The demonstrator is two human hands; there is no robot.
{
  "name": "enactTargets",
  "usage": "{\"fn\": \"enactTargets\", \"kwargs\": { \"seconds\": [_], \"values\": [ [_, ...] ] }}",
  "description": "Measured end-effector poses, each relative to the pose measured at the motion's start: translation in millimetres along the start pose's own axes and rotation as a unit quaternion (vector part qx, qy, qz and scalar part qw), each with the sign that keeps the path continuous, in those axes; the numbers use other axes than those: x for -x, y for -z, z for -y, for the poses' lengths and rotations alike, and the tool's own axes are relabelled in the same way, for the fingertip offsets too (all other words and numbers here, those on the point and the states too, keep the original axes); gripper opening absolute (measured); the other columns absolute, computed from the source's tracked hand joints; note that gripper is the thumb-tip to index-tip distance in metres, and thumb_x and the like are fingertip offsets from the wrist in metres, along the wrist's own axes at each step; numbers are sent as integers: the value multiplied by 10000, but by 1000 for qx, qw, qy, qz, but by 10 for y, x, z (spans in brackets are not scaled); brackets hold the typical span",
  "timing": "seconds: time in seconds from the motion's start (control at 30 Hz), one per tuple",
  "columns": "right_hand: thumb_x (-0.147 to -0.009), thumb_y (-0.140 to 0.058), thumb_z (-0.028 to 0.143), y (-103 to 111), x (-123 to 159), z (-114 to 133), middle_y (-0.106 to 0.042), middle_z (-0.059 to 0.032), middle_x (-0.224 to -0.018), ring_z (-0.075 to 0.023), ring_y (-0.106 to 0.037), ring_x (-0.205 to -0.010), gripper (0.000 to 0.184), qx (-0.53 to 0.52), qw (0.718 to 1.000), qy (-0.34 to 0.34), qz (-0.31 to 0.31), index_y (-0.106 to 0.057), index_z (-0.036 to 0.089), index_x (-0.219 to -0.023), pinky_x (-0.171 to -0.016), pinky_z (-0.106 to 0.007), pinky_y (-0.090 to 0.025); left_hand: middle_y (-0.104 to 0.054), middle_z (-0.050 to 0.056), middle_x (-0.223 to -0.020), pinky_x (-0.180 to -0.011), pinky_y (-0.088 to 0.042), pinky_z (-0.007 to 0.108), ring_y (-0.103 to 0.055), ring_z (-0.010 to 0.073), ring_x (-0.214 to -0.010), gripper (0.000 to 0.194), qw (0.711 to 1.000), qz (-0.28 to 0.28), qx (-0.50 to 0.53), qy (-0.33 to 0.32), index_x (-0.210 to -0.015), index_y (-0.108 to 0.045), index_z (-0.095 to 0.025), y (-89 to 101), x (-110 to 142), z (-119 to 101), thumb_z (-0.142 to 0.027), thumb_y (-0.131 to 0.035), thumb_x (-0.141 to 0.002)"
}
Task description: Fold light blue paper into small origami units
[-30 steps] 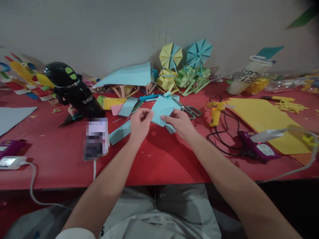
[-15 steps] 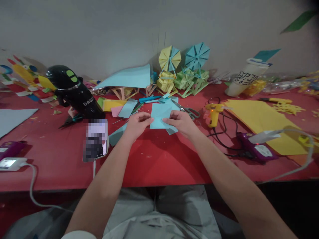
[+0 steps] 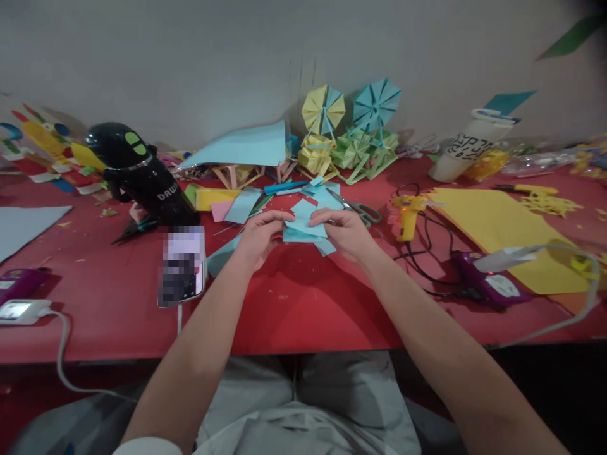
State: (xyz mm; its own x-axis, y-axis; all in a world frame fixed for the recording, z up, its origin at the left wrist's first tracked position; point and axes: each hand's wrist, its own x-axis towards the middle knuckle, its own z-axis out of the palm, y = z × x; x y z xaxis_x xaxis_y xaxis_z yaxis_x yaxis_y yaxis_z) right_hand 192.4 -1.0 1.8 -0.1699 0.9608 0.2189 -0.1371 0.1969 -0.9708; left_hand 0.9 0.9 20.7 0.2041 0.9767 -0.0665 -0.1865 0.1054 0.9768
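Head view: I reach forward over the red bench [image 3: 294,309], wrists bent inward, my left hand [image 3: 260,237] and right hand [image 3: 345,232] slightly apart, each pinching one side of the folded blue paper [image 3: 303,222]. It sits between them, with the scissors [image 3: 367,213] just beyond, far right.

L hand [image 3: 258,239] + R hand [image 3: 348,234] w/ lt-blue paper [image 3: 304,222] btwn, over red tbl [image 3: 303,309], scissors [image 3: 357,208] nr R hand
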Motion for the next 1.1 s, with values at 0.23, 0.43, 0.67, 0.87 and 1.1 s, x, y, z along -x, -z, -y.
{"fn": "enactTargets", "kwargs": {
  "seconds": [0.23, 0.43, 0.67, 0.87, 1.1],
  "values": [
    [-682, -587, 189, 26, -14, -8, -658, -40, -912, -156, -566, -804, 168, 92, 996, 16, -3, -748, 223, -719, -706, -314, -446, -665, 47, -870, -597, -510, 264, -611, 153, -740, 259, 997, -15, -70, -31, -883, -683, -196, 23, -10, 20, -301, -735, -652],
    [-744, -595, 302, 17, 6, 25, -629, -37, -835, -153, -555, -757, 122, 82, 994, -56, 48, -635, 198, -693, -654, -295, -455, -700, 42, -789, -720, -520, 301, -640, 160, -771, 290, 979, -28, -183, -82, -909, -700, -163, 93, -51, 104, -242, -775, -640],
    [-684, -769, 430, -32, 15, -20, -545, 36, -677, -96, -460, -575, 363, 117, 988, -67, 75, -546, 202, -855, -532, -256, -366, -746, 96, -1006, -856, -535, 361, -678, 213, -954, 374, 973, 28, -194, -122, -1029, -730, -175, 31, -12, 113, -326, -776, -690],
    [-666, -782, 478, 0, -14, -47, -506, 55, -627, -92, -452, -554, 409, 101, 991, -66, 52, -503, 209, -796, -526, -256, -367, -737, 114, -1081, -869, -539, 364, -677, 238, -1012, 393, 975, 12, -184, -126, -985, -729, -172, 25, -15, 127, -333, -825, -640],
    [-687, -766, 499, -16, 9, -25, -542, 43, -663, -110, -508, -584, 405, 89, 991, -71, 65, -498, 217, -803, -566, -271, -423, -758, 67, -844, -752, -577, 333, -697, 194, -795, 334, 978, -25, -160, -131, -875, -746, -168, 19, -29, 129, -375, -834, -629]
  ]
}}
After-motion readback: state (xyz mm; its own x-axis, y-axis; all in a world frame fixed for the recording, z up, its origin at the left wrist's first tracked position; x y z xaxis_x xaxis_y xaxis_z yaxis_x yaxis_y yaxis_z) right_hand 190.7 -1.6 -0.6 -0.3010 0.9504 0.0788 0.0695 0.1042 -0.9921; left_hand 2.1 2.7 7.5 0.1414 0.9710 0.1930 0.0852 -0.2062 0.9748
